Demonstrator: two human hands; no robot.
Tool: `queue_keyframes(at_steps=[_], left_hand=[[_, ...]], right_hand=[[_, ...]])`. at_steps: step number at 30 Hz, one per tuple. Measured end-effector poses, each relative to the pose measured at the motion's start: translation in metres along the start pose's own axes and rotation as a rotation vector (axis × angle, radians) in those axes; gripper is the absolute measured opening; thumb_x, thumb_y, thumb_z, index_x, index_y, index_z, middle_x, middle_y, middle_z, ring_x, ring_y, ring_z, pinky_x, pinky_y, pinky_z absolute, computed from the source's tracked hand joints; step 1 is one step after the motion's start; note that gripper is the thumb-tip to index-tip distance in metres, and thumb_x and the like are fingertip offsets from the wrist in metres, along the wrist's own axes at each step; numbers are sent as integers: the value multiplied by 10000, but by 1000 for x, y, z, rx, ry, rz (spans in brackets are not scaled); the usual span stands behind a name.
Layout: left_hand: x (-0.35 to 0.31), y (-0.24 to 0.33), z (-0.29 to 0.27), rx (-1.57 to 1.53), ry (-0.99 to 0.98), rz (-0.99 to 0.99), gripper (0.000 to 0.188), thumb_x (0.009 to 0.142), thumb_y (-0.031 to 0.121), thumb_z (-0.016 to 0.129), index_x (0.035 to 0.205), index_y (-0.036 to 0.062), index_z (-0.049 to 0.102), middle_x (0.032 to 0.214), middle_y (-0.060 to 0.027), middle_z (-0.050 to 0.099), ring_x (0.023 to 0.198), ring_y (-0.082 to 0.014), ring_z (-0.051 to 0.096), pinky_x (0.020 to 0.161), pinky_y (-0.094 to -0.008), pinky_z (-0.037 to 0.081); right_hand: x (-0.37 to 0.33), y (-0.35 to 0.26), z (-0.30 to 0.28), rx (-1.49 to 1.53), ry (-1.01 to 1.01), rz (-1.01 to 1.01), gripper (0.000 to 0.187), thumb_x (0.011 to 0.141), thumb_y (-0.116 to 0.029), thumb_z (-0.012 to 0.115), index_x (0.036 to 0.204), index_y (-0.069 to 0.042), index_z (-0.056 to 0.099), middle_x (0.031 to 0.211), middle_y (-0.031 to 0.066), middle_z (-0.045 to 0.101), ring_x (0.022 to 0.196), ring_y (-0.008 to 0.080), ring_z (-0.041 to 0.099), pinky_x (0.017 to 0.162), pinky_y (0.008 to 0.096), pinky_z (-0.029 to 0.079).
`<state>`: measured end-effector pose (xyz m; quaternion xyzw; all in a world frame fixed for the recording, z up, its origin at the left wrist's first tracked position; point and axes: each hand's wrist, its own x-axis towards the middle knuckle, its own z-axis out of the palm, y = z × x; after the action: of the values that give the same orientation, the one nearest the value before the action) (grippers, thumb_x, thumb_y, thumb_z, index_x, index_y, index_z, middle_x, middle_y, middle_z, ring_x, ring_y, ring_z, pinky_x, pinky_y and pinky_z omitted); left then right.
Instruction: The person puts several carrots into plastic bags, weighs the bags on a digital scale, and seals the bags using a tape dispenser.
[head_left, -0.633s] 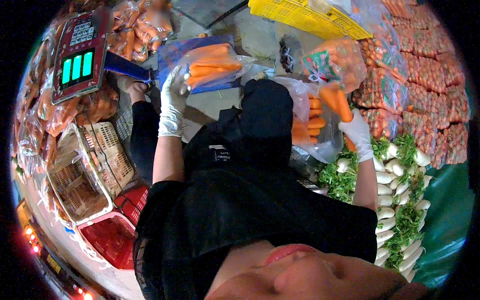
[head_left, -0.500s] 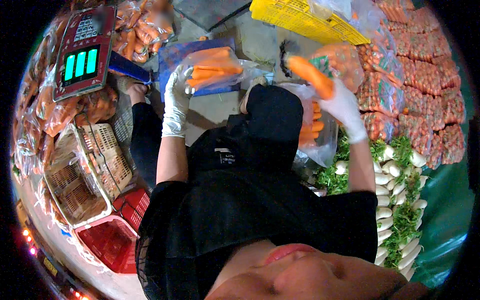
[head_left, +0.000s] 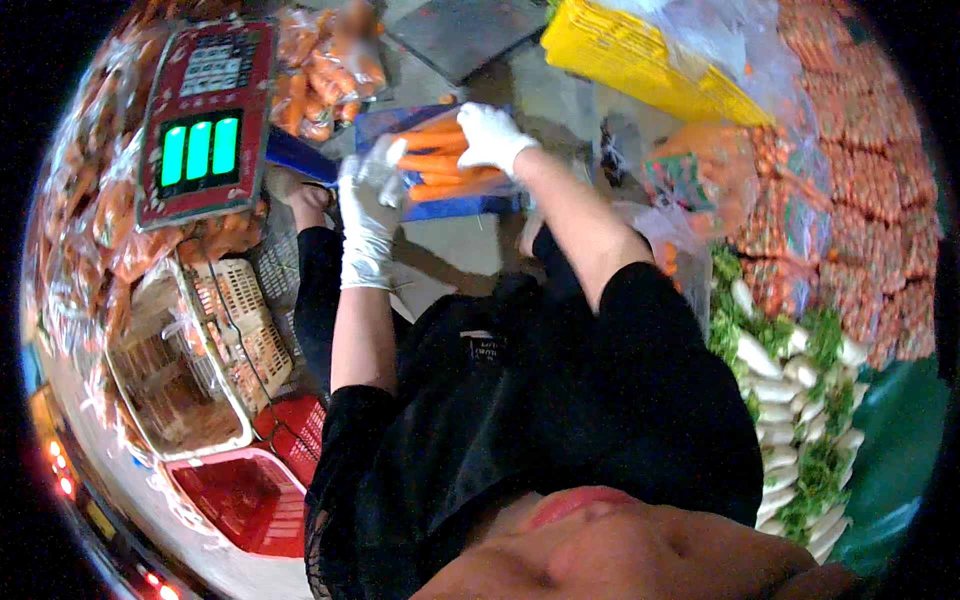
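Observation:
Several orange carrots lie side by side in a clear plastic bag, on the blue platform of a scale. My left hand, in a white glove, is at their left ends, its fingers curled at the bag's edge and slightly blurred. From the right, my right hand, also gloved in white, reaches across with its fingers bent round the right end of the upper carrots. Which single carrot it grips is hidden under the fingers. The scale's red panel with a lit green display stands to the left.
Bagged carrots lie behind the scale panel. At left stand a beige crate and a red basket. A yellow crate is at the far right. White radishes and stacked bags of carrots fill the right side.
My right hand has swung left with a carrot, from the bag at the right to the carrots on the platform. My left hand stays by their left ends.

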<state>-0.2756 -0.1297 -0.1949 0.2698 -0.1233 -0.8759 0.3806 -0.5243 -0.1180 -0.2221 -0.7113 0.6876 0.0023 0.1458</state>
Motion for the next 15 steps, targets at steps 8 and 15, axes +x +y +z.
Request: queue_keyframes(at_steps=[8,15], left_hand=[[52,-7,-70,741,-88,276,349,950,288,532,1246,110,575,1275,-53,616,1176,-212,567,884,-352,449],[54,-29,-56,927,422,-71,364,931,313,555,1165,40,612,1033,-187,687,656,-257,635,633,-299,504]], right_hand=[[-253,139,-99,1050,321,120,288,918,-267,622,1105,-52,663,1036,72,671,984,163,622,862,290,488],[-470,117,54,1568,552,1294,315,939,-310,608,1072,-28,659,937,39,654,858,175,616,753,328,515]])
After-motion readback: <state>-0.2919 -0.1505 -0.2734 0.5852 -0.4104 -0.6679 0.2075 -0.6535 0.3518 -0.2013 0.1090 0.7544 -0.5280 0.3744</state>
